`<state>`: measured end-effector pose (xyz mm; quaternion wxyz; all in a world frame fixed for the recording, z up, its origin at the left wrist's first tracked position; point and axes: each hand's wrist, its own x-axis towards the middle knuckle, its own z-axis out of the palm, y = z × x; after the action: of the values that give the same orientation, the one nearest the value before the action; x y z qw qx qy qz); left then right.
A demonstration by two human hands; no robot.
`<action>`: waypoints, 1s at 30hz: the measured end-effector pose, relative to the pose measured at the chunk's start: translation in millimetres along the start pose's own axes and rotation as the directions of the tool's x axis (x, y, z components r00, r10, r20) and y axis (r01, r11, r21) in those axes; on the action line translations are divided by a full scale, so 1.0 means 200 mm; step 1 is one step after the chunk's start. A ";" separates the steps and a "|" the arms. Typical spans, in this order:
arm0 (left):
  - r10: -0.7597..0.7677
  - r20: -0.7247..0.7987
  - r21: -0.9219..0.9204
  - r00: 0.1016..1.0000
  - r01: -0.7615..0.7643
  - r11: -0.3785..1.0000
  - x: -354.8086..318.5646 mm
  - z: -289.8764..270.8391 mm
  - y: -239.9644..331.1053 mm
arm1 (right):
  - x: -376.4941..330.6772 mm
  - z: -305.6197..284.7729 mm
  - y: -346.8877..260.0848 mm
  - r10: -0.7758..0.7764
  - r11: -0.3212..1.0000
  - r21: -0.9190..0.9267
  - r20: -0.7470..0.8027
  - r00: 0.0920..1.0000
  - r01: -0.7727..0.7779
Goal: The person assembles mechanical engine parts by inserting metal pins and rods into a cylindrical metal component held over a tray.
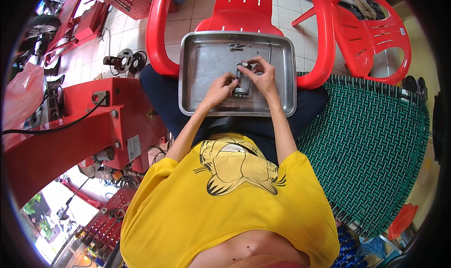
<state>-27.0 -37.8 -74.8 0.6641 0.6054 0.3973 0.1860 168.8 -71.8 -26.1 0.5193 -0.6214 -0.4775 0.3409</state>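
Observation:
A cylindrical metal part (243, 86) with a wider, ridged lower end stands or lies in a grey metal tray (191, 75); its exact kind is hard to tell. My right hand (264, 79) has its fingers bent round the far end and right side of this part. At its left side, my left hand (220, 89) is closed, with thumb and fingertips pressed against it. Beyond my hands in the tray are several small bolts (237, 47). A thin metal rod (269, 53) lies toward the far right corner.
A red plastic chair (239, 19) supports the tray, its arms rising on both sides. Another red chair (371, 33) stands at the far right. To my right is a green woven seat (361, 141); to my left, a red metal machine frame (70, 146). Round toothed parts (126, 60) lie on the tiled floor.

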 end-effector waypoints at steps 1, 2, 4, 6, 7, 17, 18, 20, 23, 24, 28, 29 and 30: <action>0.004 -0.012 -0.013 1.000 -0.004 1.000 0.00 0.02 0.01 | 0.00 0.00 0.01 -0.034 0.999 -0.023 0.011 0.999 0.034; -0.008 -0.017 -0.032 1.000 0.007 0.999 0.00 0.03 0.02 | 0.00 0.00 0.02 -0.067 0.997 -0.045 0.024 0.997 0.068; -0.032 -0.029 -0.067 0.999 0.030 0.997 0.00 0.02 0.03 | 0.02 0.01 0.05 -0.163 0.980 -0.109 0.015 0.986 0.164; -0.017 -0.025 -0.056 1.000 0.015 0.998 0.00 0.03 0.03 | 0.01 0.00 0.08 -0.134 0.980 -0.144 0.023 0.991 0.136; -0.011 -0.029 -0.048 1.000 0.009 0.999 0.00 0.02 0.03 | 0.01 0.01 0.06 -0.121 0.980 -0.157 0.030 0.992 0.124; -0.013 -0.030 -0.045 0.999 0.012 0.999 0.00 0.02 0.02 | 0.00 0.00 0.04 -0.203 0.973 -0.112 0.017 0.979 0.204; -0.013 -0.030 -0.042 0.999 0.011 0.999 0.00 0.02 0.02 | -0.01 0.00 0.06 -0.208 0.972 -0.107 0.003 0.978 0.207; -0.009 -0.038 -0.021 0.999 0.008 1.000 -0.01 0.02 0.03 | 0.00 0.01 0.03 -0.205 0.976 -0.079 -0.004 0.979 0.204; 0.006 -0.061 -0.005 0.998 -0.006 1.000 -0.02 0.03 0.05 | 0.00 0.01 0.03 -0.236 0.968 -0.082 0.028 0.971 0.237; 0.010 -0.077 -0.023 0.997 -0.012 1.000 -0.02 0.03 0.05 | 0.01 0.00 0.05 -0.281 0.951 -0.122 0.053 0.958 0.286; -0.012 -0.068 0.004 0.998 0.012 1.000 -0.02 0.03 0.07 | -0.02 0.02 0.04 -0.171 0.985 -0.024 -0.034 0.985 0.170; -0.018 -0.065 -0.015 0.998 0.017 1.000 -0.02 0.02 0.07 | -0.02 0.02 0.04 -0.167 0.986 -0.002 -0.033 0.985 0.167; -0.025 -0.060 -0.034 0.998 0.023 0.999 -0.02 0.02 0.07 | -0.02 0.02 0.04 -0.164 0.986 0.019 -0.033 0.986 0.165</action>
<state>-22.5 -40.9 -60.4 0.6639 0.5835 0.4213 0.2031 165.1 -73.4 -34.4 0.5596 -0.5795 -0.5154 0.2924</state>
